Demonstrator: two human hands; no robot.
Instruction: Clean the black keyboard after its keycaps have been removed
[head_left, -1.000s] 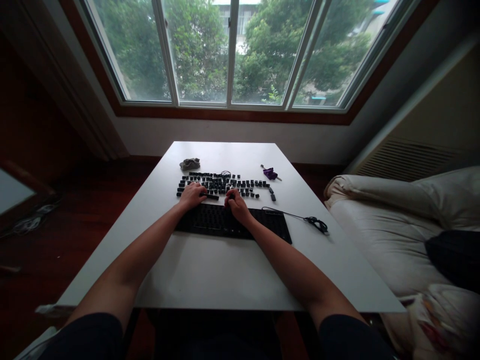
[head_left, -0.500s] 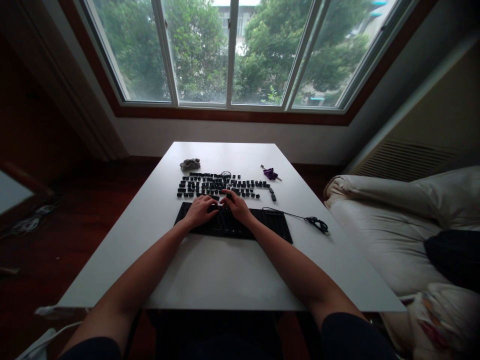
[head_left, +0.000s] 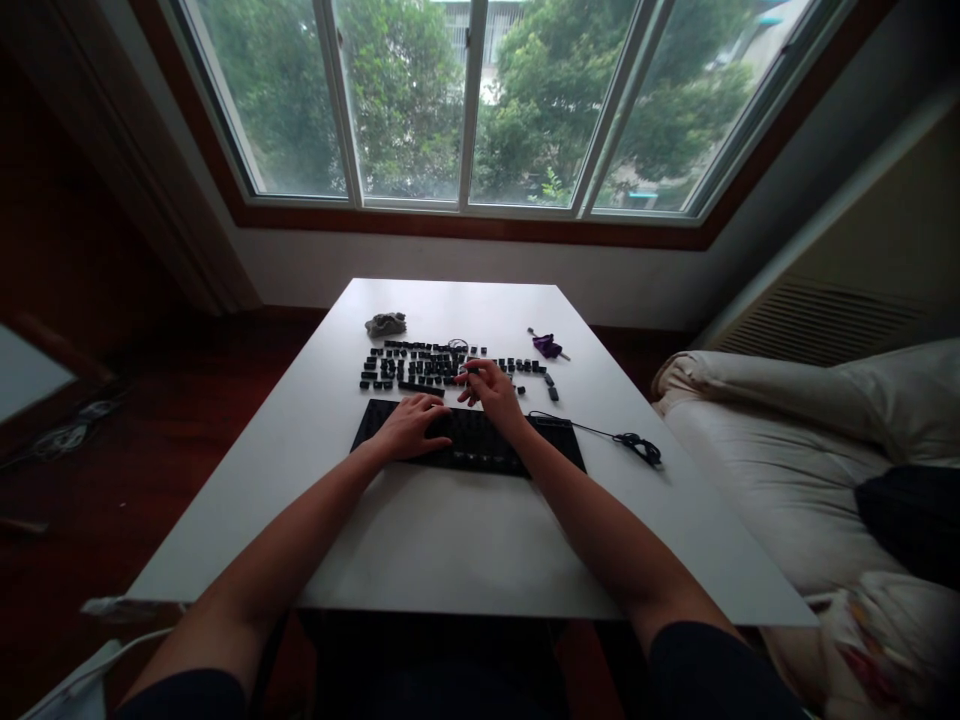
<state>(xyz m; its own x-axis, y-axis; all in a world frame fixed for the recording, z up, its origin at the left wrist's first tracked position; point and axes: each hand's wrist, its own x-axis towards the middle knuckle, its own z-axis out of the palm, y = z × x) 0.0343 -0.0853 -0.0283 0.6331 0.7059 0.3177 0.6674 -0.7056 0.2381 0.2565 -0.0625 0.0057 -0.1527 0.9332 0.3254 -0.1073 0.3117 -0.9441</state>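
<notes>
A black keyboard [head_left: 556, 446] lies on the white table [head_left: 450, 540], with most of its keys stripped. Rows of loose black keycaps [head_left: 405, 366] are laid out just beyond it. My left hand [head_left: 409, 427] rests flat on the keyboard's left half, fingers stretched out. My right hand [head_left: 493, 392] hovers over the keyboard's far edge. Its fingers are apart and curled down, with the tips at the loose keycaps. Whether a keycap is between them is too small to tell.
A crumpled grey cloth [head_left: 385, 323] sits at the far left of the keycaps. A purple tool [head_left: 546, 346] lies at the far right. The keyboard's cable [head_left: 637, 446] coils to the right. Pale bedding [head_left: 787, 440] adjoins the table's right side, and a window fills the far wall.
My left hand came back from the keycap rows onto the keyboard's left half. My right hand moved from the keyboard's far edge up to the loose keycaps.
</notes>
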